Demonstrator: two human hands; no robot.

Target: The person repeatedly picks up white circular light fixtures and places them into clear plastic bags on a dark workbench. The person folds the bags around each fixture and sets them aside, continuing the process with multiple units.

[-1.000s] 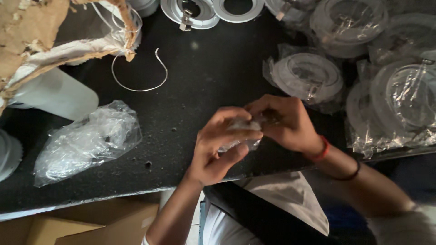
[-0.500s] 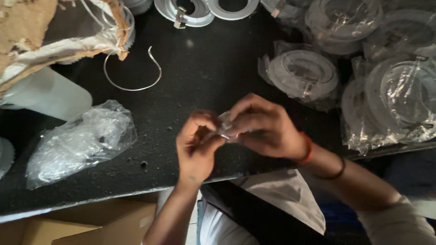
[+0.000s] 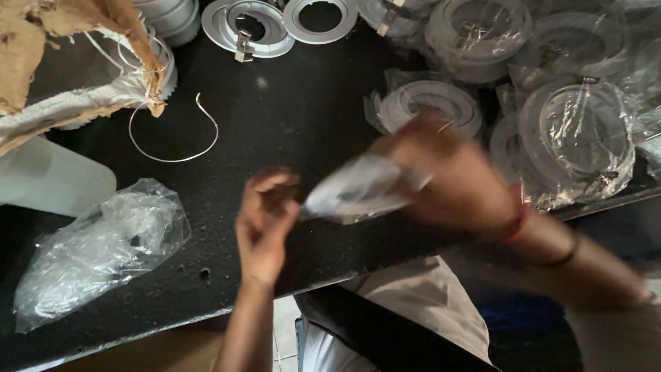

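Clear crinkled plastic bag (image 3: 361,193) pinched by blurred right hand (image 3: 451,182); left hand (image 3: 265,213) fingers curled at bag's tip.

Dim indoor light, black worktop (image 3: 296,131) eats most detail. Heavy motion blur on right hand (image 3: 454,186) and the clear bag (image 3: 358,193) it grips; left hand (image 3: 265,220) slightly soft. Glare on wrapped rings (image 3: 578,131) upper right. Lower right murky.

Clear crumpled plastic bag (image 3: 103,251) lower left, bagged pale rings (image 3: 578,131) upper right, torn brown carton (image 3: 55,55) top left
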